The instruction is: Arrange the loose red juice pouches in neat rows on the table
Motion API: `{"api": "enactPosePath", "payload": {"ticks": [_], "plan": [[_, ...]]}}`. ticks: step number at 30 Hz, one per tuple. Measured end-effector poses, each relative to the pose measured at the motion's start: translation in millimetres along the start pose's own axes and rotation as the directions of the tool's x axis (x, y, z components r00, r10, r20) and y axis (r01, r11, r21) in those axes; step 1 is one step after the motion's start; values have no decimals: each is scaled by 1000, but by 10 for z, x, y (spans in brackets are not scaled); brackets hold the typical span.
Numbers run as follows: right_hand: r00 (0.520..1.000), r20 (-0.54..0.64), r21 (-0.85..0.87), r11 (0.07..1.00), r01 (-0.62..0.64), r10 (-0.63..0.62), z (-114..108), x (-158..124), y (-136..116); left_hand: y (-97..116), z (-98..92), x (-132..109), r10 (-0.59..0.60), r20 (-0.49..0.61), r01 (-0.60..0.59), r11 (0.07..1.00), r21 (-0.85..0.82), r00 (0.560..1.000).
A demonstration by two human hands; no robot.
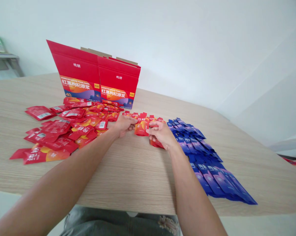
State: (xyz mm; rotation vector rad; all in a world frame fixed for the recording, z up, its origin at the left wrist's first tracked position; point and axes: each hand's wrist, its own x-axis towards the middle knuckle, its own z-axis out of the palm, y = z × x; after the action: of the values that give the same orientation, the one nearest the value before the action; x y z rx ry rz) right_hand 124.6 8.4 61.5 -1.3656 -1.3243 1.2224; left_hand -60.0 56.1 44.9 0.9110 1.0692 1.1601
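A red drink pouch with an orange print is held upright between my two hands, face toward me. My left hand pinches its left edge. The fingers of my right hand close on its right edge. Behind it, a row of matching red pouches lies on the table, partly covered by my hands. Another red pouch shows beneath my right hand. To the left of my left hand spreads a loose heap of red pouches, turned various ways.
Two red printed cartons with raised flaps stand at the back left, behind the heap. Overlapping rows of blue pouches lie right of my right hand. All rest on a wood-grain table beside a white wall.
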Motion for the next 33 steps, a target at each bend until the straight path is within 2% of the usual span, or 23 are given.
{"api": "enactPosePath", "payload": {"ticks": [5,13,20,33], "plan": [[996,-86,-158,987,-38,24,-132,24,23,-44,-37,-27,-99,62,86,980,182,993],[959,-244,-344,938,52,-142,-305,186,185,-138,-36,-41,-132,64,103,937,334,989],[926,-281,-438,892,112,-254,-410,279,282,-225,44,-39,-77,33,59,927,370,997],[904,-291,-569,817,99,-312,-436,263,262,-307,69,-26,-9,38,-5,937,350,999]]}}
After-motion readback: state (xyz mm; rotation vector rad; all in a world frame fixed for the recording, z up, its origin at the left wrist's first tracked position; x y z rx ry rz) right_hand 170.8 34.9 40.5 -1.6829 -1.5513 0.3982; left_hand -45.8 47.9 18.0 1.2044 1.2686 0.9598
